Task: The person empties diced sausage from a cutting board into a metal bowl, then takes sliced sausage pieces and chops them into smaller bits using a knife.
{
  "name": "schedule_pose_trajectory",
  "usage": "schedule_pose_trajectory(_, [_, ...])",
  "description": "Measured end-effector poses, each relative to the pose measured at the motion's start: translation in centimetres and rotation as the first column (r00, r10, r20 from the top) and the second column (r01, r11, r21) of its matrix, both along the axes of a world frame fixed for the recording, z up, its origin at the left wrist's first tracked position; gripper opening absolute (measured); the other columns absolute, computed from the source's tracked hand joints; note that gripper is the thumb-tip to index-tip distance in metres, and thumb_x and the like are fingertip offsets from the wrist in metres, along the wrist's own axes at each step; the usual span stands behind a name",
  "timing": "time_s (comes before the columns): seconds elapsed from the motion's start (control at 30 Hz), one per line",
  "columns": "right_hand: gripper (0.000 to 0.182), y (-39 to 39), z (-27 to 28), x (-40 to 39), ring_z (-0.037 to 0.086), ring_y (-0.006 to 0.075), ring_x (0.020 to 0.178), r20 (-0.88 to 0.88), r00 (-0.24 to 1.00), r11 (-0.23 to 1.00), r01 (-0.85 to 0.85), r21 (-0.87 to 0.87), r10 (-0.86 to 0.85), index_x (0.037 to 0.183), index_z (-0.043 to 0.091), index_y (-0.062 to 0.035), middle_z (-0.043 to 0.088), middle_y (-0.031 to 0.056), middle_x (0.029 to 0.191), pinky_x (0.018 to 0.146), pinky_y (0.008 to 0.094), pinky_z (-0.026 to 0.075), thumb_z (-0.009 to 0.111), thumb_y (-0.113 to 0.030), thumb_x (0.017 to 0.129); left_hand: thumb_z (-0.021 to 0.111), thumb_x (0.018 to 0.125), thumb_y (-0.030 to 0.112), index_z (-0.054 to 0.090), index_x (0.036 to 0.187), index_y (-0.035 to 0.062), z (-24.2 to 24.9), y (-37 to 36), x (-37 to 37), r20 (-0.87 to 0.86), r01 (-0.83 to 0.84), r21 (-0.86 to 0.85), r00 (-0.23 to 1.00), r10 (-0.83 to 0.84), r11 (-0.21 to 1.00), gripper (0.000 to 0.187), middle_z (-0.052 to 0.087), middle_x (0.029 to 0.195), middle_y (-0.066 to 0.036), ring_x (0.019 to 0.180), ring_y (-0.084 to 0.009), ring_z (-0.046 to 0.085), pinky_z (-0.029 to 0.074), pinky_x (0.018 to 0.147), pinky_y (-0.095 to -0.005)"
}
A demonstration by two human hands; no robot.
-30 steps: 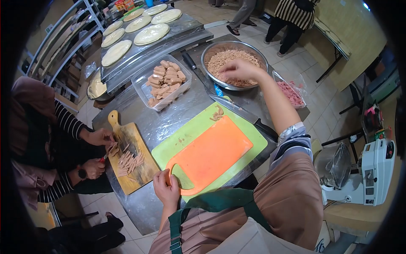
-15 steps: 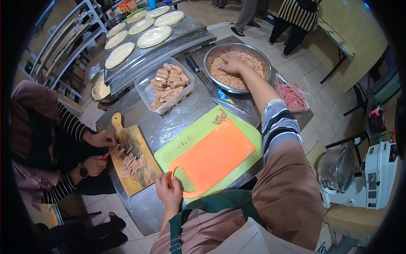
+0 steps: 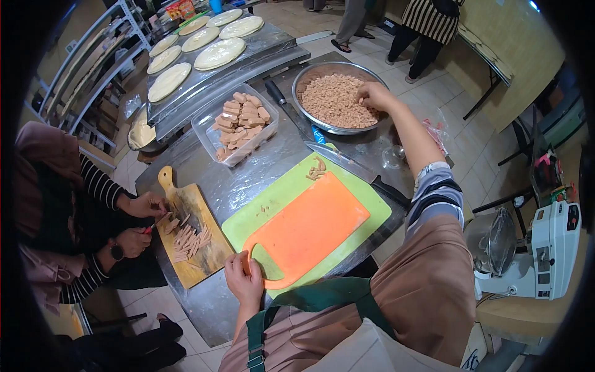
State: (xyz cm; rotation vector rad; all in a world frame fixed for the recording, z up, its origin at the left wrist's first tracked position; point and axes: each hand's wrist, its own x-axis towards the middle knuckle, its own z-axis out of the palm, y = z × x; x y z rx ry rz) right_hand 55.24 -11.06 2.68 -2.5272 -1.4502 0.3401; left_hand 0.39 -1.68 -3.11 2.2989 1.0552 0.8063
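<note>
My left hand [image 3: 243, 279] is closed around the handle of an orange cutting board [image 3: 316, 229]. That board lies on a larger green cutting board [image 3: 242, 226], with a few brown scraps [image 3: 317, 168] at its far edge. Over the right side of a steel bowl [image 3: 302, 113] is my right hand [image 3: 375, 97], its fingers curled together at the chopped brown pieces [image 3: 334, 99]; what they hold is hidden. Between bowl and boards lies a knife [image 3: 350, 164] with a black handle.
A clear plastic tub [image 3: 232, 158] of sausage-like chunks stands left of the bowl. A co-worker's hands [image 3: 137, 239] cut strips on a wooden board [image 3: 214, 251]. Flat dough rounds [image 3: 220, 54] cover the far table. A stand mixer [image 3: 555, 248] is at the right.
My right hand has moved right across the bowl, from lying spread on the chopped pieces to gathered fingers. The left hand keeps its hold. My arm now hides most of the pink pieces.
</note>
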Motion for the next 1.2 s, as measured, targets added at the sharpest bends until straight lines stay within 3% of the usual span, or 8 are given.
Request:
schedule_pose_trajectory(0.1, [0.027, -0.1, -0.2, 1.3, 0.063, 0.0219, 0.084, -0.177, 0.946, 0.901, 0.314, 0.300, -0.271, 0.100, 0.065, -0.0054, 0.067, 0.0091, 0.092, 0.074, 0.0301, 0.049, 0.067, -0.009, 0.073, 0.060, 0.075, 0.011, 0.062, 0.094, 0.0052, 0.0, 0.0, 0.0, 0.002, -0.008, 0.002, 1.000, 0.008, 1.000, 0.019, 0.054, 0.094, -0.014, 0.086, -0.0325, 0.055, 0.045, 0.074, -0.0395])
schedule_pose_trajectory(0.2, [0.033, 0.7, 0.0, 2.0, 0.062, 0.0243, 0.091, 0.004, 0.920, 0.907, 0.385, 0.168, -0.391, 0.109, 0.062, -0.0056, 0.066, 0.0126, 0.099, 0.079, 0.0326, 0.048, 0.063, -0.014, 0.077, 0.060, 0.075, 0.011, 0.062, 0.094, 0.0054, 0.2, -0.1, 0.0, -0.001, -0.008, 0.013, 1.000, 0.008, 1.000, 0.019, 0.054, 0.093, -0.014, 0.086, -0.0325, 0.055, 0.045, 0.074, -0.0396])
schedule_pose_trajectory(0.43, [0.038, 4.1, -1.8, 1.9, 0.056, 0.0307, 0.105, -0.020, 0.915, 0.901, 0.399, 0.170, -0.402, 0.120, 0.057, -0.0136, 0.059, 0.0169, 0.113, 0.090, 0.0365, 0.043, 0.056, -0.016, 0.082, 0.060, 0.075, 0.011, 0.062, 0.094, 0.0050, 0.1, -0.1, 0.1, -0.002, -0.008, 0.008, 1.000, 0.008, 1.000, 0.019, 0.054, 0.093, -0.014, 0.086, -0.0326, 0.055, 0.045, 0.074, -0.0397])
schedule_pose_trajectory(0.63, [0.022, 4.7, -1.0, 1.9, 0.061, 0.0280, 0.095, 0.071, 0.943, 0.944, 0.318, 0.086, -0.324, 0.102, 0.066, -0.0154, 0.065, 0.0116, 0.102, 0.082, 0.0371, 0.047, 0.063, -0.017, 0.080, 0.060, 0.076, 0.011, 0.062, 0.094, 0.0046, -0.1, 0.0, 0.0, -0.001, -0.005, 0.002, 1.000, 0.005, 1.000, 0.019, 0.054, 0.093, -0.014, 0.085, -0.0325, 0.055, 0.044, 0.073, -0.0396])
schedule_pose_trajectory(0.73, [0.016, 3.7, 0.0, 2.6, 0.063, 0.0229, 0.081, -0.032, 0.975, 0.970, 0.224, 0.098, -0.222, 0.090, 0.067, -0.0083, 0.068, 0.0088, 0.086, 0.071, 0.0337, 0.049, 0.069, -0.012, 0.075, 0.060, 0.076, 0.010, 0.062, 0.094, 0.0046, 0.1, 0.0, 0.0, -0.006, -0.004, -0.004, 1.000, 0.004, 1.000, 0.019, 0.054, 0.093, -0.014, 0.085, -0.0326, 0.055, 0.044, 0.073, -0.0397])
schedule_pose_trajectory(0.8, [0.015, 2.7, 0.5, 2.8, 0.062, 0.0163, 0.070, -0.450, 0.870, 0.880, 0.362, 0.308, -0.200, 0.082, 0.066, -0.0038, 0.066, 0.0058, 0.075, 0.063, 0.0290, 0.048, 0.072, -0.009, 0.070, 0.060, 0.076, 0.010, 0.062, 0.094, 0.0047, 0.0, -0.1, 0.0, -0.006, -0.004, -0.014, 1.000, 0.004, 1.000, 0.019, 0.054, 0.093, -0.014, 0.086, -0.0326, 0.055, 0.044, 0.073, -0.0397])
schedule_pose_trajectory(1.0, [0.012, -0.8, 2.5, 1.2, 0.060, 0.0119, 0.067, -0.336, 0.903, 0.885, 0.369, 0.283, -0.269, 0.080, 0.065, -0.0023, 0.065, 0.0047, 0.074, 0.060, 0.0248, 0.046, 0.071, -0.004, 0.070, 0.060, 0.075, 0.010, 0.062, 0.094, 0.0053, -0.2, 0.0, -0.1, -0.008, -0.005, -0.022, 1.000, 0.005, 1.000, 0.020, 0.054, 0.093, -0.015, 0.086, -0.0327, 0.054, 0.044, 0.074, -0.0398])
schedule_pose_trajectory(1.2, [0.010, -0.8, 0.3, -1.5, 0.063, 0.0257, 0.075, 0.215, 0.916, 0.937, 0.348, -0.008, -0.339, 0.072, 0.065, -0.0075, 0.067, 0.0091, 0.079, 0.066, 0.0346, 0.050, 0.065, -0.006, 0.063, 0.060, 0.075, 0.011, 0.062, 0.095, 0.0052, -0.2, 0.0, 0.0, -0.004, 0.009, 0.018, 1.000, -0.009, 1.000, 0.020, 0.054, 0.094, -0.015, 0.086, -0.0329, 0.054, 0.044, 0.074, -0.0400])
